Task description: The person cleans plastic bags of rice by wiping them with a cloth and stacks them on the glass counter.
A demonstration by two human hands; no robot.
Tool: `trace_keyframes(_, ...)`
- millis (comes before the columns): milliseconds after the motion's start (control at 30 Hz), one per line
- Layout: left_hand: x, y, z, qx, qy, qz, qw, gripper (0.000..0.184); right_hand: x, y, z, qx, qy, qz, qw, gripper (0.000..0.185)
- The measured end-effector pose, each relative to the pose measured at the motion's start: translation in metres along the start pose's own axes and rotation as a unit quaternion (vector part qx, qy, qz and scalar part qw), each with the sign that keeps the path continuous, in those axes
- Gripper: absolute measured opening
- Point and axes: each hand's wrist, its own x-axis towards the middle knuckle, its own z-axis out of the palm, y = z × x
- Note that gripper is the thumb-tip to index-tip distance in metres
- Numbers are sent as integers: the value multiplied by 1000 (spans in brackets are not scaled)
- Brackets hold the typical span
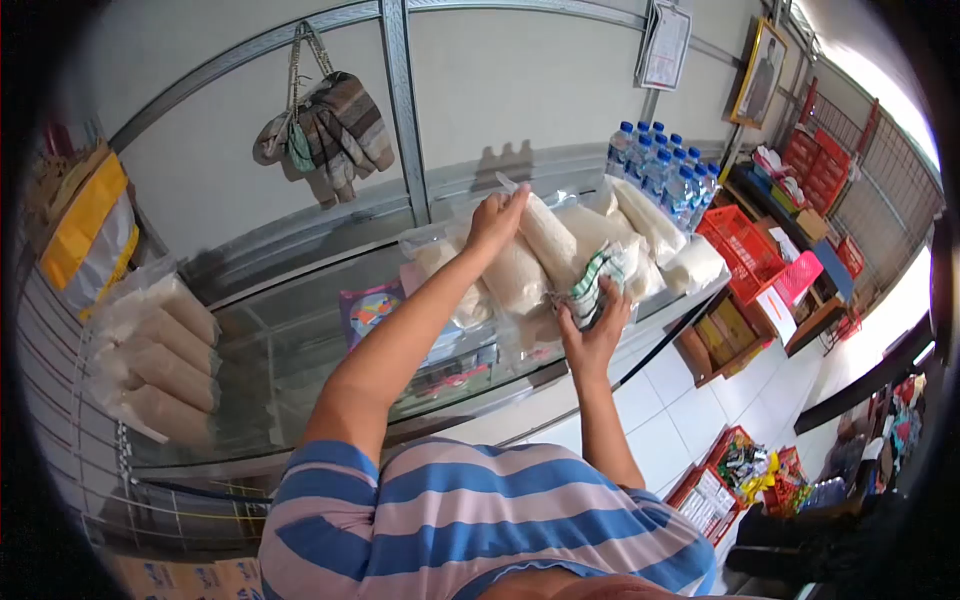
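Observation:
Clear plastic bags of a white grainy filling, like rice, lie in a heap on a glass display case (250,395). My left hand (500,217) is closed on the twisted top end of one long bag (548,240) at the back of the heap. In my right hand (595,335) is a green and white striped cloth (597,276), bunched up against the bags. Another full bag (515,272) lies just left of the gripped one, and more (690,263) lie to the right.
Several similar bags (170,350) stand at the left end of the case. Water bottles with blue caps (660,170) crowd its far right corner. Red crates (740,250) stand beyond on the right, and a bundle of cloth (335,130) hangs on the wall.

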Motion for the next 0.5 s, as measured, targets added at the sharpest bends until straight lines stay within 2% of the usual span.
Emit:
trace_keyframes(33,12,7,4,-2,3,3,1000,56,-5,5,2,5,9,-7,1000,64)
trace_keyframes(100,31,15,15,97,100,-80,987,64,-10,16,7,13,31,-18,999,62)
trace_keyframes(133,36,13,17,98,100,-79,987,64,-12,21,11,13,32,-17,999,62)
trace_keyframes(267,40,-6,24,90,165,31,982,59,-29,38,18,88,61,-67,992,60)
trace_keyframes(300,37,0,23,90,165,33,982,59,-32,43,23,89,63,-68,992,60)
trace_keyframes(433,-34,44,22,-73,215,241,944,47,-66,54,33,204,140,-76,966,56)
trace_keyframes(500,-68,63,21,-173,216,288,917,35,-70,40,25,230,137,-49,962,55)
